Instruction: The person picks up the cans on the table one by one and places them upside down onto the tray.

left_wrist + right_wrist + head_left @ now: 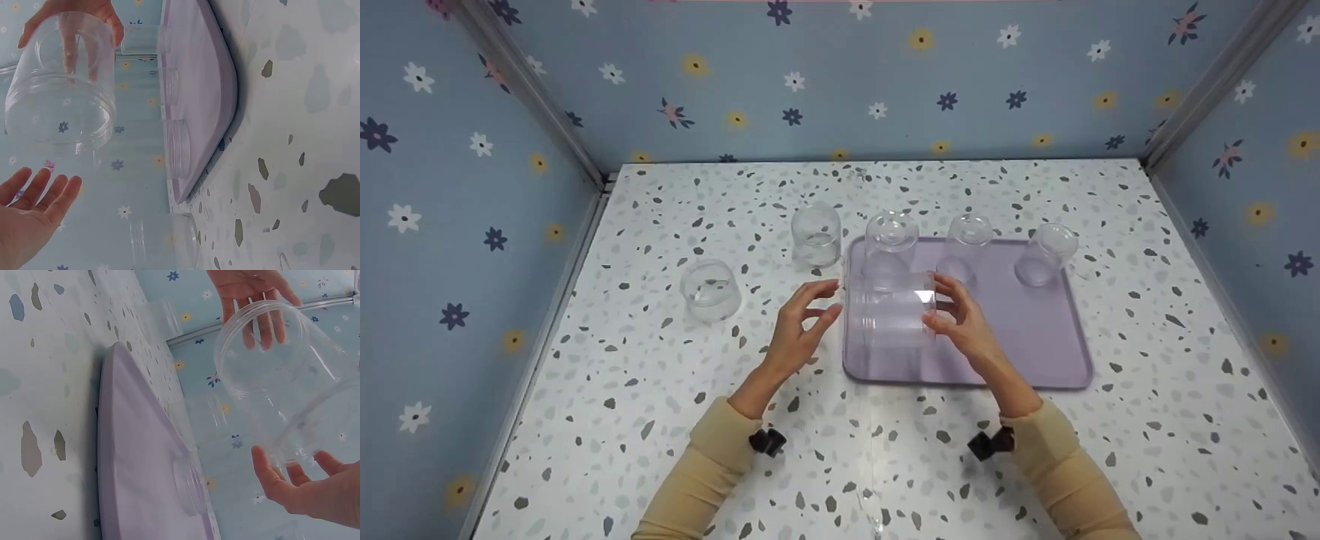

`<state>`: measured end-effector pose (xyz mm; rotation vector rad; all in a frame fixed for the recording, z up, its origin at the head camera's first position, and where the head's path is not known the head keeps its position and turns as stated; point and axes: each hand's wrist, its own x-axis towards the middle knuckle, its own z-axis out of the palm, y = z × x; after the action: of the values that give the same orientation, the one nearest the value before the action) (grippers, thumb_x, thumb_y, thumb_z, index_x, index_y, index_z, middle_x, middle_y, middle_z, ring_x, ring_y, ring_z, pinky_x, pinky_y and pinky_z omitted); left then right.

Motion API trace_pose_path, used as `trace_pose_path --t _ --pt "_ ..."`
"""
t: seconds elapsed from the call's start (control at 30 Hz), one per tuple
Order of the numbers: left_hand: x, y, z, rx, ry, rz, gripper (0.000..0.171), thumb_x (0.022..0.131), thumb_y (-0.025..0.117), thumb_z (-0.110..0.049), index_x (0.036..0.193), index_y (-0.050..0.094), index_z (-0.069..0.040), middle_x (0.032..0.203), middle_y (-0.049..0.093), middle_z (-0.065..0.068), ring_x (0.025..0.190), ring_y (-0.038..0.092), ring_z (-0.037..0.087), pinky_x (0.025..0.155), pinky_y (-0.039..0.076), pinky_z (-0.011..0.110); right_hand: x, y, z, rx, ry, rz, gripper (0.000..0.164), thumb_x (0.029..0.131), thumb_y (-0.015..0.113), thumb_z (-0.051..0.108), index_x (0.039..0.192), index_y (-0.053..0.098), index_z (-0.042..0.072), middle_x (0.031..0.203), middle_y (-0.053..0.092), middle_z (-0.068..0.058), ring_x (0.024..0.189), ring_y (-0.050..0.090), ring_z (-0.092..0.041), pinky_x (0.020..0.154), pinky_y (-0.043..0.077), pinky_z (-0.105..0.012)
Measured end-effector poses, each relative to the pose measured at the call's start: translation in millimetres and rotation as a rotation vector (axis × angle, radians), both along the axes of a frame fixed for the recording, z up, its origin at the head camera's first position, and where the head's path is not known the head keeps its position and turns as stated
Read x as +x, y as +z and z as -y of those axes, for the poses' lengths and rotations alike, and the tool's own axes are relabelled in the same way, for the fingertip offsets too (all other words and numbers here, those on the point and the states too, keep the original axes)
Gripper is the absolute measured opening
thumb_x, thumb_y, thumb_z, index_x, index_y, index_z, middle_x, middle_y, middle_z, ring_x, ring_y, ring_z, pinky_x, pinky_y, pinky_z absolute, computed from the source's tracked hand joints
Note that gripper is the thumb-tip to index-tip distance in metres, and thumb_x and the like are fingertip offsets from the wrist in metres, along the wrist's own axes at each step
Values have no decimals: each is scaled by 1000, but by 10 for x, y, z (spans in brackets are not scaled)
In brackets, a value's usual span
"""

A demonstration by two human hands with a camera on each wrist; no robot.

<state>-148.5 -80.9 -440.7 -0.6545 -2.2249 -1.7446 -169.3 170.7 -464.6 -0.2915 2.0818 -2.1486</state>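
A large clear plastic jar [896,313] is held on its side above the lilac tray [1020,341]. My right hand [973,330] grips it at its base end, thumb on the near side and fingers on the far side. Its ridged, open mouth [62,121] points left, toward my left hand [796,331]. That hand is apart from the jar, its fingers spread and slightly bent, with nothing in them. In the right wrist view the right fingers [304,481] lie against the jar's clear wall [281,405].
Along the tray's back stand three smaller clear jars: one at left [891,241], one mid-tray [969,244] and one at right [1046,259]. Left of the tray, two more clear jars [816,238] stand on the speckled table [660,420]. Flowered panels [840,82] enclose the back and sides.
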Motion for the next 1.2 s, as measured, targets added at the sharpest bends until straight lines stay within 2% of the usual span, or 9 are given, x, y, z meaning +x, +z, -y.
trace_pose_path --t 0.13,0.37,0.47,0.7,0.83,1.0,1.2 --pt "-19 -10 47 -5 44 -19 27 85 55 1 111 54 9 105 54 21 98 52 28 75 49 31 -2 8 -29 42 -15 -7 63 75 63 -3 132 35 1 126 40 -17 105 45 -32 68 47 -29" --pt "-201 -372 206 -91 125 20 30 85 60 -14 113 57 -3 107 55 10 97 51 21 75 48 40 -2 31 -95 153 -31 -27 66 74 68 1 132 37 3 126 40 -19 106 45 -33 74 46 -33" --pt "-220 -383 273 -149 146 43 31 85 61 -17 112 56 -3 108 54 9 97 51 21 76 48 38 5 74 -122 222 -24 -20 68 74 70 5 133 37 6 127 39 -18 106 44 -32 74 44 -36" --pt "-284 -378 415 -280 179 109 37 83 63 -17 114 54 0 113 49 13 104 48 26 79 45 41 95 333 -116 337 -9 -43 70 73 71 6 133 35 0 127 35 -26 107 40 -41 74 43 -41" --pt "-331 -388 488 -359 184 128 41 82 64 -16 116 52 4 116 47 17 107 46 29 88 39 40 110 396 -132 393 -9 -50 73 71 73 6 133 34 0 128 35 -25 106 40 -37 76 43 -45" --pt "-391 -381 585 -425 187 164 45 82 63 -15 119 48 6 121 43 20 112 42 31 94 34 40 57 326 -214 476 5 -80 77 69 76 12 134 35 3 128 36 -21 106 38 -32 78 41 -50" --pt "-490 -380 726 -500 206 167 50 83 63 -17 122 44 8 123 40 22 114 40 33 96 32 40 -34 191 -334 591 10 -126 83 64 80 26 134 37 11 126 37 -15 106 37 -28 79 40 -45"
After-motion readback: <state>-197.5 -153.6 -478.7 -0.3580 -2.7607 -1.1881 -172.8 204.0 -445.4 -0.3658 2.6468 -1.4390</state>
